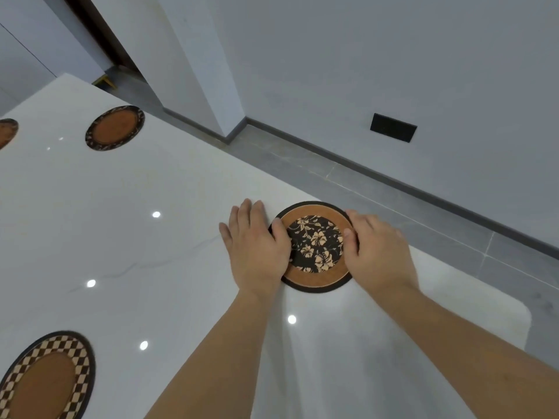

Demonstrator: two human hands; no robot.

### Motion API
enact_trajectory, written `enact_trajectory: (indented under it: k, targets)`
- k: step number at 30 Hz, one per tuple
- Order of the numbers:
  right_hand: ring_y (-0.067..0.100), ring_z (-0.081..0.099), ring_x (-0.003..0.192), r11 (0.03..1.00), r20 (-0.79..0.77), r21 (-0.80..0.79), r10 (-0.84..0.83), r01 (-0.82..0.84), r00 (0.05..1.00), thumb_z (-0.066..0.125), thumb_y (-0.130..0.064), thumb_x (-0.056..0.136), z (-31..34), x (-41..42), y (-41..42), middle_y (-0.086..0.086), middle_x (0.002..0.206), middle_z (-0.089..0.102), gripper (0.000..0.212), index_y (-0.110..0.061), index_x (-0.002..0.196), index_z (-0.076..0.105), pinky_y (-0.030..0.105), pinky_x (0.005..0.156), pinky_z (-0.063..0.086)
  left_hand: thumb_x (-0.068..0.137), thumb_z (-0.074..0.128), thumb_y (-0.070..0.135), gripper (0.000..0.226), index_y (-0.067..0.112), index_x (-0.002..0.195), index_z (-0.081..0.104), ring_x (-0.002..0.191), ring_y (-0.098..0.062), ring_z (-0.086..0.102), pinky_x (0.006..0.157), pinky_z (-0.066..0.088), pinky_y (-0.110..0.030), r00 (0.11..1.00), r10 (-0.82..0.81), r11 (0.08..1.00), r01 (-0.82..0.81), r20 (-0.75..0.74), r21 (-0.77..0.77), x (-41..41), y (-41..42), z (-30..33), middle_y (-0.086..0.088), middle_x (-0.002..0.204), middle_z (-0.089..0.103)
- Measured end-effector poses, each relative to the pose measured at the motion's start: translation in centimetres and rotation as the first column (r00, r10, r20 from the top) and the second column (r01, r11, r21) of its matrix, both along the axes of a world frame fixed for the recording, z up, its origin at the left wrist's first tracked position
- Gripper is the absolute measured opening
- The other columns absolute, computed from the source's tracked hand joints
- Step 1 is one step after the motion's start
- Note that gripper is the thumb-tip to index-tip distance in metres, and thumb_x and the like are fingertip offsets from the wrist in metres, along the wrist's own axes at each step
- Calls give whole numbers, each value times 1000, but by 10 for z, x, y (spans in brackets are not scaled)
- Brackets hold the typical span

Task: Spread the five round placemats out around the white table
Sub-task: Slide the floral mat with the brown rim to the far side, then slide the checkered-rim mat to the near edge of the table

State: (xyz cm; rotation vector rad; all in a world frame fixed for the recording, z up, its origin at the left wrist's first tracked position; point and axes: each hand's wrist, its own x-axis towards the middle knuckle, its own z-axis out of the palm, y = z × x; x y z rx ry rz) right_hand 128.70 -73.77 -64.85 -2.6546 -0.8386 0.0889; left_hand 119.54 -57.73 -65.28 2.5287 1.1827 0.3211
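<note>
The floral placemat (314,244) is pressed flat between the open left hand (257,246) and right hand (378,252) — nothing gripped — seemingly to square it near the table (151,252) edge.

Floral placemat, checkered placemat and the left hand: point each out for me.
floral placemat (317,246), head view, on its dark flowered middle.
checkered placemat (45,379), head view, on its plain brown middle.
left hand (257,246), head view, on the back of the hand.

Four placemats on the surface (181,182). One (314,247) centre-right of frame near the far edge, left hand (257,249) and right hand (378,252) flanking it. One (115,127) upper left; one (6,133) cut off at left edge; one (45,379) lower left.
</note>
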Motion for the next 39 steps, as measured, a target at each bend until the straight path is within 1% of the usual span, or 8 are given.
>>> enact_trajectory:
  k: [4,7,12,17,22,24,27,39]
  targets:
    - [25,58,109,999,-37,35,3,-1,999,36,-37,97,5,-5,0,6,122,63,45,-16,135,47,43,97,46,96,34,37,49,18,140,40,138,-21,32,118,22,-43,978,-18,991,45,207,-123,-9,2,5,-2,145,44]
    - [26,52,119,999,74,-32,-13,15,997,34,-36,99,10,-17,-2,9,129,58,44,-13,134,45,44,104,39,98,38,28,42,15,138,41,133,-17,35,112,28,-33,955,-19,969,90,297,-229,-32,-1,10,-4,142,46]
    - [28,49,119,991,254,-19,136,-136,958,38,-27,95,20,-79,19,8,130,55,39,-11,128,50,44,104,34,97,42,12,35,4,131,46,123,-25,42,104,26,-23,949,-151,978,184,275,-97,-123,10,15,-9,132,51]
    - [25,56,108,933,188,106,322,-345,928,34,-26,92,27,-193,87,4,120,60,38,-13,121,56,39,93,41,93,45,9,35,0,125,52,117,-34,48,105,34,-48,987,-70,988,49,142,148,-233,63,31,-15,125,56]
    - [25,54,104,948,-37,178,274,-263,961,38,-35,93,19,-313,160,3,116,59,40,-15,122,56,37,91,41,90,47,17,39,-2,123,56,113,-41,51,100,38,-49,962,268,906,-272,57,325,-329,124,26,-22,125,56]
    - [24,49,109,972,-110,145,203,-186,973,38,-40,93,10,-346,178,1,121,55,41,-20,125,54,38,94,37,91,47,24,44,-2,126,53,112,-45,49,97,38,-54,901,433,863,-412,-9,294,-364,135,12,-25,125,55]
    - [25,47,108,961,8,51,273,-273,962,37,-42,92,-2,-365,189,-1,122,52,45,-22,130,50,41,92,37,88,41,32,48,5,126,51,117,-44,43,101,33,-57,834,551,822,-536,-29,190,-384,140,-3,-20,127,51]
    - [21,51,97,929,-40,101,361,-356,932,44,-31,93,5,-364,189,-8,109,62,43,-26,136,44,37,89,38,87,51,21,33,20,120,53,112,-32,47,104,31,-49,870,483,868,-491,104,76,-384,140,4,-7,116,56]
